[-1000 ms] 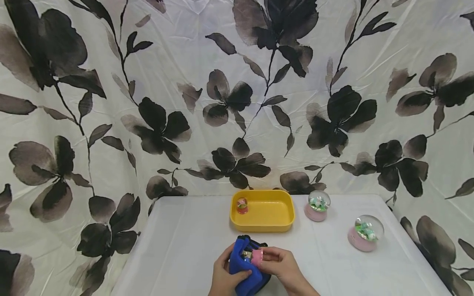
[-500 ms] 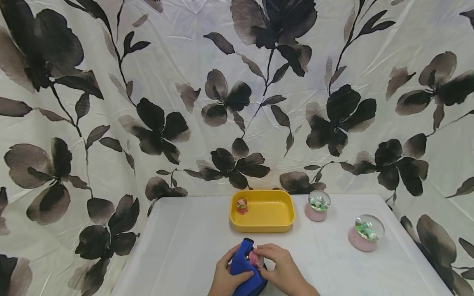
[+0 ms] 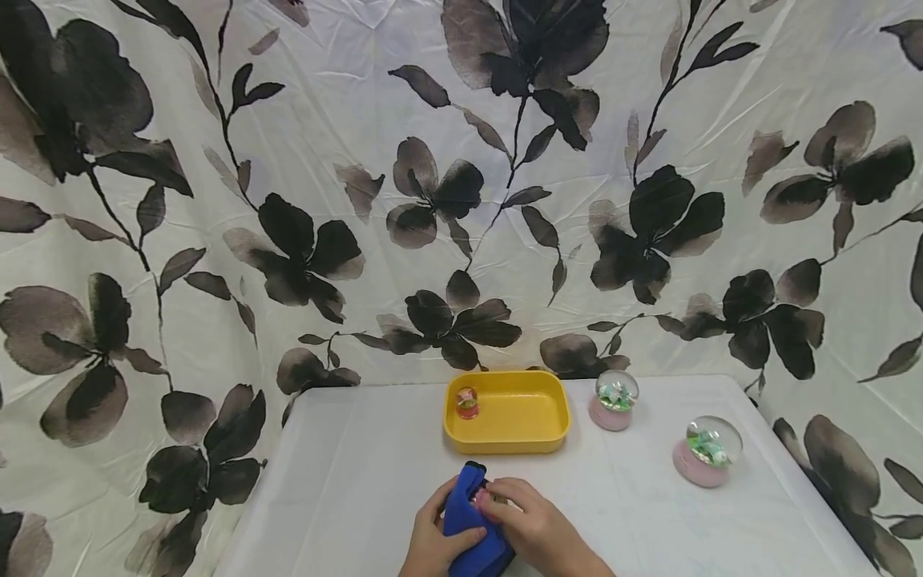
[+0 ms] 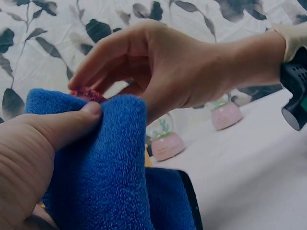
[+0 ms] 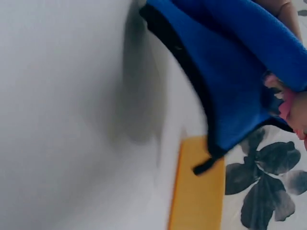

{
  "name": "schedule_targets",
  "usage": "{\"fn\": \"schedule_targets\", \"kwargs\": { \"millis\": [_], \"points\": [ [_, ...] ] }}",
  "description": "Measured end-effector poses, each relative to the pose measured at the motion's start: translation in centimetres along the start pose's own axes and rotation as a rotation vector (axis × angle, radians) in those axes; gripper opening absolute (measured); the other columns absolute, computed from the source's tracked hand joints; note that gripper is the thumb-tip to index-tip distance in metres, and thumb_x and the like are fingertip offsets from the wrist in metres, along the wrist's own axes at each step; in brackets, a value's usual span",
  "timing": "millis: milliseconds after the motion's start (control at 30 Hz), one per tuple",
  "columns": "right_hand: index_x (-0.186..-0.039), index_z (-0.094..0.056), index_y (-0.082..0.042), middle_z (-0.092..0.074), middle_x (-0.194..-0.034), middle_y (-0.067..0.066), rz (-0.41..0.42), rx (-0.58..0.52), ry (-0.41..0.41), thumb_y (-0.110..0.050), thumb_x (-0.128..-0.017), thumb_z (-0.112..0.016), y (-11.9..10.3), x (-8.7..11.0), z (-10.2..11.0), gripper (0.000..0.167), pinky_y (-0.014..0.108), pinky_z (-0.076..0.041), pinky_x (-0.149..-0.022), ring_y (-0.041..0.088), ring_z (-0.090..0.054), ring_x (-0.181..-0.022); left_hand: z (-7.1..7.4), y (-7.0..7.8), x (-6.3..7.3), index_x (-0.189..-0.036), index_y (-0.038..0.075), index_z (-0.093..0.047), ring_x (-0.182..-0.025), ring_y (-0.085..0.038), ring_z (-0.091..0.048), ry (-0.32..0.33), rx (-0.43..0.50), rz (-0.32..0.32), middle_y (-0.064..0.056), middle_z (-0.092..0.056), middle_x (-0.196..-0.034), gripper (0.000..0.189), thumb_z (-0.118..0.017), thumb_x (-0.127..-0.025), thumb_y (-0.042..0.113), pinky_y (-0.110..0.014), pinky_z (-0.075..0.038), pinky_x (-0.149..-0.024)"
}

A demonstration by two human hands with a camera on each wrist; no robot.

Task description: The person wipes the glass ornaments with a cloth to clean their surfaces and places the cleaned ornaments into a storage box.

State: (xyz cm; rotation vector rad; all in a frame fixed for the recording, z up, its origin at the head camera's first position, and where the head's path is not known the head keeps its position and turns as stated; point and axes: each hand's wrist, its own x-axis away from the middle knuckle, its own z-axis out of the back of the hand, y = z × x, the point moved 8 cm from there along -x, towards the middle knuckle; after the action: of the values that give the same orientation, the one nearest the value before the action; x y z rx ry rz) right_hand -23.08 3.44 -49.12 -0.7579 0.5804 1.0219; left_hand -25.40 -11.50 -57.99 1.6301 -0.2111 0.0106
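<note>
Low in the middle of the head view, my left hand (image 3: 436, 535) grips a folded blue cloth (image 3: 469, 533) with black edging, its thumb pressed on the front. Tucked in the fold is a small snow globe with a pink base (image 3: 479, 498); its dome is hidden by cloth and fingers. The fingers of my right hand (image 3: 541, 525) pinch that base from the right. Only a bit of the pink base (image 4: 88, 94) shows above the cloth's top edge in the left wrist view. From the right wrist side, the cloth (image 5: 235, 67) hangs with a loose corner over the table.
Behind the hands stands a yellow tray (image 3: 505, 447) with a tiny red-based snow globe (image 3: 467, 403) at its left end. Two larger snow globes with pink bases (image 3: 611, 413) (image 3: 703, 465) stand to the right. A flowered curtain hangs behind the white table (image 3: 346, 465).
The cloth has closed further around the small snow globe, so less of its pink base shows. My right fingers have shifted over the base. The left hand keeps its grip.
</note>
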Motion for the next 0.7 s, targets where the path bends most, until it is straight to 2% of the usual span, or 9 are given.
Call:
{"fn": "schedule_targets", "kwargs": {
  "millis": [33, 100, 167, 200, 300, 400, 500, 567, 700],
  "points": [
    [-0.121, -0.066, -0.011, -0.06, -0.121, 0.004, -0.025, -0.043, 0.028, -0.006, -0.095, -0.06, 0.2, 0.1, 0.1, 0.027, 0.024, -0.046, -0.093, 0.019, -0.059, -0.111, 0.0, 0.1, 0.0, -0.145, 0.004, -0.041, -0.111, -0.029, -0.059, -0.002, 0.009, -0.005, -0.017, -0.052, -0.13, 0.081, -0.083, -0.077, 0.013, -0.041, -0.052, -0.088],
    [-0.118, -0.066, -0.01, -0.061, -0.119, 0.007, -0.093, -0.139, 0.082, 0.004, -0.082, -0.072, 0.7, 0.4, 0.3, 0.039, 0.025, -0.049, -0.09, 0.021, -0.061, -0.108, 0.1, 0.2, 0.1, -0.144, 0.002, -0.041, -0.112, -0.029, -0.059, -0.011, 0.038, -0.023, -0.017, -0.053, -0.128, 0.08, -0.082, -0.077, 0.011, -0.038, -0.051, -0.09],
    [-0.116, -0.067, -0.009, -0.063, -0.116, 0.009, -0.186, -0.251, 0.128, 0.012, -0.07, -0.077, 1.4, 0.7, 0.4, 0.052, 0.027, -0.052, -0.084, 0.021, -0.062, -0.106, 0.2, 0.5, 0.2, -0.143, -0.001, -0.04, -0.113, -0.027, -0.058, -0.007, 0.04, -0.052, -0.018, -0.054, -0.128, 0.079, -0.081, -0.077, 0.01, -0.034, -0.05, -0.091],
    [-0.116, -0.068, -0.01, -0.064, -0.115, 0.01, -0.239, -0.3, 0.146, 0.012, -0.069, -0.079, 1.8, 0.9, 0.3, 0.053, 0.028, -0.053, -0.081, 0.021, -0.063, -0.104, 0.3, 0.6, 0.2, -0.143, -0.001, -0.041, -0.113, -0.027, -0.057, -0.002, 0.04, -0.064, -0.018, -0.054, -0.128, 0.078, -0.081, -0.077, 0.01, -0.032, -0.049, -0.092],
    [-0.114, -0.067, -0.007, -0.065, -0.113, 0.012, -0.444, -0.514, 0.179, 0.006, -0.071, -0.082, 3.0, 1.4, -0.2, 0.047, 0.033, -0.055, -0.078, 0.022, -0.064, -0.103, 0.5, 0.8, 0.4, -0.142, -0.003, -0.04, -0.116, -0.026, -0.056, 0.019, 0.03, -0.081, -0.018, -0.055, -0.13, 0.078, -0.081, -0.077, 0.011, -0.03, -0.047, -0.095],
    [-0.115, -0.064, 0.0, -0.062, -0.114, 0.017, -0.699, -0.753, 0.19, 0.004, -0.073, -0.081, 4.2, 2.1, -1.2, 0.046, 0.036, -0.053, -0.082, 0.024, -0.062, -0.105, 0.6, 1.1, 0.5, -0.143, -0.003, -0.039, -0.118, -0.026, -0.055, 0.032, 0.039, -0.095, -0.018, -0.054, -0.133, 0.079, -0.08, -0.078, 0.011, -0.028, -0.045, -0.096],
    [-0.118, -0.06, 0.005, -0.058, -0.117, 0.02, -0.905, -0.898, 0.183, 0.005, -0.073, -0.08, 4.7, 2.9, -2.1, 0.049, 0.036, -0.052, -0.085, 0.026, -0.059, -0.108, 0.5, 1.3, 0.6, -0.143, -0.005, -0.037, -0.118, -0.025, -0.055, 0.036, 0.064, -0.11, -0.02, -0.054, -0.134, 0.079, -0.08, -0.078, 0.008, -0.027, -0.045, -0.096],
    [-0.12, -0.058, 0.006, -0.057, -0.118, 0.02, -0.99, -0.945, 0.173, 0.004, -0.074, -0.08, 4.9, 3.4, -2.5, 0.051, 0.035, -0.052, -0.086, 0.028, -0.058, -0.109, 0.5, 1.5, 0.7, -0.143, -0.006, -0.036, -0.117, -0.025, -0.055, 0.038, 0.082, -0.119, -0.021, -0.053, -0.134, 0.08, -0.08, -0.077, 0.006, -0.028, -0.046, -0.096],
    [-0.122, -0.052, 0.008, -0.056, -0.117, 0.017, -1.073, -1.007, 0.194, 0.0, -0.077, -0.078, 5.1, 3.9, -2.7, 0.053, 0.033, -0.053, -0.086, 0.026, -0.059, -0.105, 0.4, 1.4, 0.7, -0.143, -0.005, -0.038, -0.118, -0.027, -0.055, 0.068, 0.085, -0.106, -0.022, -0.052, -0.135, 0.079, -0.08, -0.078, 0.008, -0.031, -0.046, -0.096]
  ]
}}
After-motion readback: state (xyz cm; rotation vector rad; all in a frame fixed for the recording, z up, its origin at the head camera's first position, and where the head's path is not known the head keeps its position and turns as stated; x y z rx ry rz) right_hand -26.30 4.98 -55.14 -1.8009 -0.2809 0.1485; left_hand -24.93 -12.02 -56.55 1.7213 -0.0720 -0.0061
